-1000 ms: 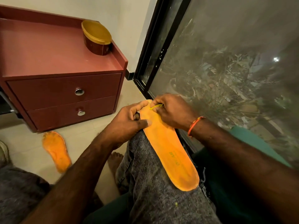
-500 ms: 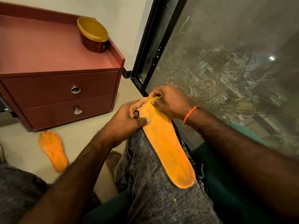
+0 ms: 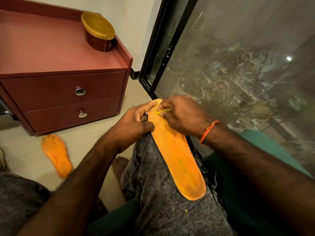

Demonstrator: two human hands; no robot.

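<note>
The insole [image 3: 177, 155] is gripped by the left hand [image 3: 134, 123]; its far yellow bit [image 3: 164, 110] is pinched by the right hand [image 3: 184, 114].

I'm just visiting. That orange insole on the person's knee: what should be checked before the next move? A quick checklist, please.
1. The insole lies lengthwise on the knee: ok.
2. The left hand grips the insole's far end, thumb on top: ok.
3. The right hand pinches the yellow bit at that same end: ok.
4. Whether the yellow bit is stuck to the insole or loose: cannot tell.
5. Near end of the insole held down: not ok; no hand is on it.
6. The second insole lies on the floor by the drawer cabinet, away from both hands: ok.
</note>
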